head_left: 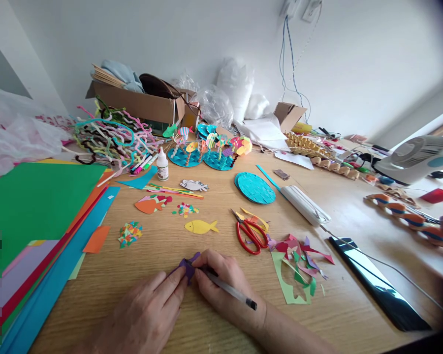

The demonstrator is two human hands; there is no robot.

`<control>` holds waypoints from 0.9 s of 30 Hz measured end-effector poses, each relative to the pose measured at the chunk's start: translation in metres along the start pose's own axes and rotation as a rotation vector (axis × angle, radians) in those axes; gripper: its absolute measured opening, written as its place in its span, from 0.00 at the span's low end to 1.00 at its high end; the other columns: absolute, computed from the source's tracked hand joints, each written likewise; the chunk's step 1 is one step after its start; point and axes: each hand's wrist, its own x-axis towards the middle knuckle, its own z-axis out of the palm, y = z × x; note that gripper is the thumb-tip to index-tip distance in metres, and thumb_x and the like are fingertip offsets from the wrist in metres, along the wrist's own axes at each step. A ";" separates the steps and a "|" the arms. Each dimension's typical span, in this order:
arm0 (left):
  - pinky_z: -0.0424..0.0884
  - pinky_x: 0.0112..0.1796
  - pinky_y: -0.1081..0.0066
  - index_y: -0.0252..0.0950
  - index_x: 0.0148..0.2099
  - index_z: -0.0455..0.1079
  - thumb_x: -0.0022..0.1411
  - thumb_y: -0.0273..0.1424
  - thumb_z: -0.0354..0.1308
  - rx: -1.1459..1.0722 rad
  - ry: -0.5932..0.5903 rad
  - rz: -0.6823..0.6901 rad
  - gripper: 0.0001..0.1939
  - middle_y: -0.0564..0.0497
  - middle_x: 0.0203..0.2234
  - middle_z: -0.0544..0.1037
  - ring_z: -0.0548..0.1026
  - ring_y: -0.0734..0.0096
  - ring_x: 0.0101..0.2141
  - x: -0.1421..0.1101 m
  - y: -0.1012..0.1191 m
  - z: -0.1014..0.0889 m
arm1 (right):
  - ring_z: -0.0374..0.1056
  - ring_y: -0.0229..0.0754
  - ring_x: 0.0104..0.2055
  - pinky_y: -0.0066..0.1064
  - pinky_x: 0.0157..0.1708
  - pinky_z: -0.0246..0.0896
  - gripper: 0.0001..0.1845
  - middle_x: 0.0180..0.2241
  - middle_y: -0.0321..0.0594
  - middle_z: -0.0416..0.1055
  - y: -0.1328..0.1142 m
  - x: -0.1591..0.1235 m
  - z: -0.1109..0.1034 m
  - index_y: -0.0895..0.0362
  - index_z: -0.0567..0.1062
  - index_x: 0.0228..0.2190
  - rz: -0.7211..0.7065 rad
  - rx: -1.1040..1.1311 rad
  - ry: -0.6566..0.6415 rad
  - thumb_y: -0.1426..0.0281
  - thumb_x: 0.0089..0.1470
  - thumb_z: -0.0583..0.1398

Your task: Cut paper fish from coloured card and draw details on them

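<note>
My right hand (225, 280) grips a pen (232, 289) with a clear barrel and a black end, its tip against a small purple paper cutout (187, 269). Fingers of my left hand (143, 305) lie stretched out, pressing the cutout's left side to the table and hiding part of it. Just beyond sits a yellow paper fish (201, 226) with a drawn eye and gill line. Red-handled scissors (249, 233) rest to its right. Orange and red fish cutouts (151, 204) and small piles of paper bits (130, 234) lie farther left.
Stacked coloured paper (47, 206) covers the left side. A glue bottle (162, 164), pipe cleaners (110, 132) and blue discs with fish (186, 156) stand behind. Paper scraps (299, 260), a phone (380, 285), a power strip (305, 205) and a fan (421, 160) are on the right.
</note>
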 end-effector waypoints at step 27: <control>0.70 0.41 0.71 0.36 0.54 0.69 0.64 0.27 0.43 0.032 -0.029 -0.005 0.20 0.47 0.48 0.76 0.75 0.68 0.41 -0.004 -0.001 0.002 | 0.63 0.34 0.22 0.23 0.24 0.57 0.06 0.23 0.35 0.71 -0.003 0.000 -0.003 0.56 0.70 0.28 0.008 -0.008 -0.010 0.76 0.46 0.54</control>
